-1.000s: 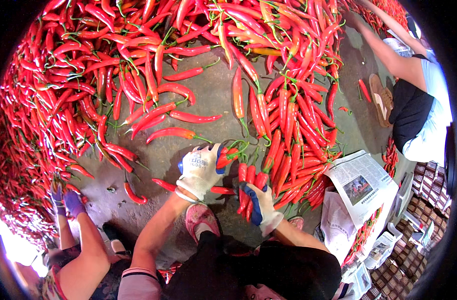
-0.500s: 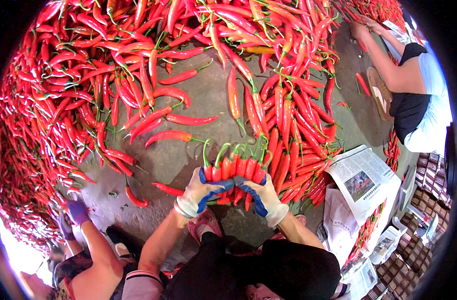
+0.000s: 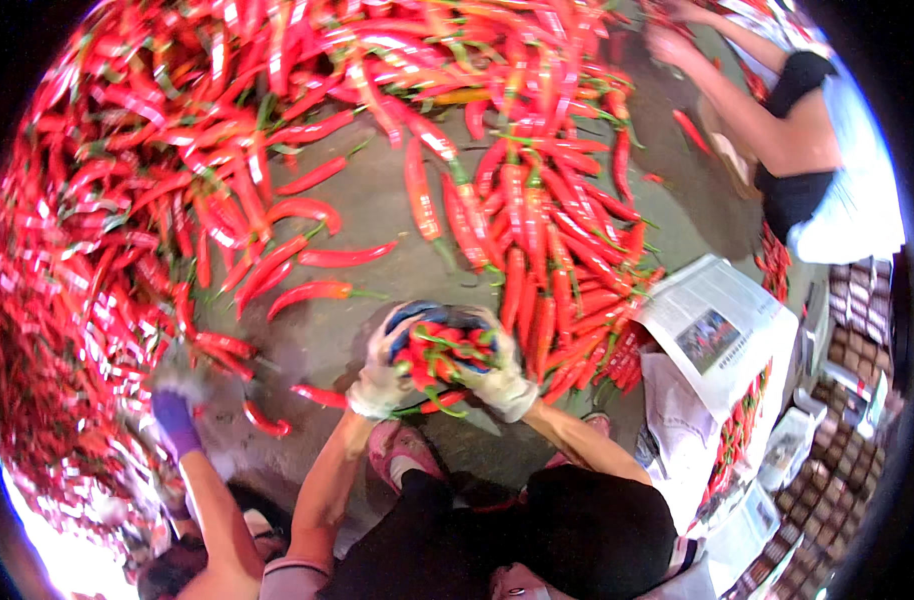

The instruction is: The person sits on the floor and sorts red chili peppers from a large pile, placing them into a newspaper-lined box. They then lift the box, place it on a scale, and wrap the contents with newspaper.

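In the head view, my left hand [image 3: 382,370], in a white glove with a blue palm, and my right hand [image 3: 502,375], gloved alike, are cupped round a bunch of red chili peppers [image 3: 442,350] with green stems, one on each side. Some stems face up toward me and others hang downward. Just beyond my hands, single peppers [image 3: 312,295] lie on the grey floor [image 3: 352,210]. A dense heap of peppers [image 3: 217,140] spreads across the back and left, and a looser row [image 3: 567,260] lies to my right. Motion blur softens the picture.
A co-worker's purple glove [image 3: 177,420] is at lower left. Another co-worker's bare arm [image 3: 727,110] reaches into peppers at upper right. Newspaper sheets [image 3: 717,330] partly cover peppers at my right, beside white trays [image 3: 787,450] and brown checked material [image 3: 852,400]. My pink shoes [image 3: 392,450] stand below.
The peppers went from separate groups in each hand to a side-by-side row, and are now squeezed into a compact bundle. The co-worker's hands at upper right came into the peppers.
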Demonstrator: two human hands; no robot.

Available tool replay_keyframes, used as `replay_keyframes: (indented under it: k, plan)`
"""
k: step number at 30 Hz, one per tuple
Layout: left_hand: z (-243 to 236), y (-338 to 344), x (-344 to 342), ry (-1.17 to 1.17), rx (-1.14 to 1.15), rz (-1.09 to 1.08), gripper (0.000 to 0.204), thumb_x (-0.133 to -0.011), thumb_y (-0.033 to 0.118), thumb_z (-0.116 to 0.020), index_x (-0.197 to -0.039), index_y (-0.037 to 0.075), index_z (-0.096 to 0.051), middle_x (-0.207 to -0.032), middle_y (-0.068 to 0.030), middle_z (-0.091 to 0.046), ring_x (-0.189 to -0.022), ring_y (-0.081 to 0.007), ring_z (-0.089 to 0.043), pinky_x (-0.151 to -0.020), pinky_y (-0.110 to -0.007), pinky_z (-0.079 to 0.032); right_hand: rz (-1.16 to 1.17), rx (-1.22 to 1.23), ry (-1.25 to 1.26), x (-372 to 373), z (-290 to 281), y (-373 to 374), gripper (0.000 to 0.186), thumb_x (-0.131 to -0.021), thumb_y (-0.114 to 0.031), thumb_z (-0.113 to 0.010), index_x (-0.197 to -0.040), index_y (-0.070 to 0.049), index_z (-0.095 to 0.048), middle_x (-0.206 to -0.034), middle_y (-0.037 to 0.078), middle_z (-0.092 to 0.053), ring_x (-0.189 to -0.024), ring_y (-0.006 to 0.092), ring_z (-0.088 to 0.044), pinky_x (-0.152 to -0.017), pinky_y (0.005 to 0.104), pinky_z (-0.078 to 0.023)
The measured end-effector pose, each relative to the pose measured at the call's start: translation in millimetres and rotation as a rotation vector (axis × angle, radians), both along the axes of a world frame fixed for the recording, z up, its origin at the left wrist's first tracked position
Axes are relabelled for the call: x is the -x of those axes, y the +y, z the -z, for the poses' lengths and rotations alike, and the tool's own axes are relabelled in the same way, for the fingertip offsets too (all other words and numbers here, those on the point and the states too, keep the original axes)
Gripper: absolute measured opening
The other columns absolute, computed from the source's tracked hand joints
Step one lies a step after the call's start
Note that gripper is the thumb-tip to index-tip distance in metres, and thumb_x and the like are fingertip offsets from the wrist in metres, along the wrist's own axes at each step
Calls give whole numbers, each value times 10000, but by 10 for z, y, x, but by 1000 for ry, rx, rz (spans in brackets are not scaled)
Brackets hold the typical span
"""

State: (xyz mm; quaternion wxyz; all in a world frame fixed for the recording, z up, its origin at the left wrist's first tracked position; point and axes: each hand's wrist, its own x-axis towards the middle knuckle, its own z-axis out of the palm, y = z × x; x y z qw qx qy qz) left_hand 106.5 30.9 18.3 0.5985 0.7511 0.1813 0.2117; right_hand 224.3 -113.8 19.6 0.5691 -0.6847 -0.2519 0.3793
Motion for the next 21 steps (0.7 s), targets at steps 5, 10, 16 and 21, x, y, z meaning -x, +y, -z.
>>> replay_keyframes:
  k: [5,10,16,21]
  plan:
    - [-46,-63,104,368,-176,177,535,-733,104,-722,-1217,-16,-525,-1179,-137,-598,-1168,-266,-535,-1035,-400,-391,74,102,-61,76,-215,-165,713,-686,-194,-789,-1277,4,-441,-1165,187,-561,-1060,291,-575,-940,368,-454]
    - [-1124,-154,-572,210,198,191,522,-778,83,-724,-1237,-14,-493,-1172,-140,-604,-1085,-229,-588,-963,-386,-447,325,17,-19,-284,-1160,-258,673,-726,-141,-770,-1288,14,-435,-1125,159,-594,-1058,211,-573,-953,331,-439]
    - [-2215,-1072,-2224,-37,-365,741,499,-590,32,-719,-1074,23,-598,-1016,-182,-589,-903,-389,-580,-776,-426,-491,767,-122,316,-605,-1529,-1448,670,-809,-89,-740,-1349,-8,-351,-1180,87,-584,-1071,169,-554,-980,308,-407]
    - [-2729,-2142,-3088,189,-472,1271,372,-691,227,-752,-1005,70,-630,-925,-172,-616,-878,-379,-596,-769,-431,-488,1318,-823,696,-728,-1917,-2018,346,-851,-6,-643,-1184,-34,-554,-1113,101,-627,-1000,213,-626,-852,338,-511]
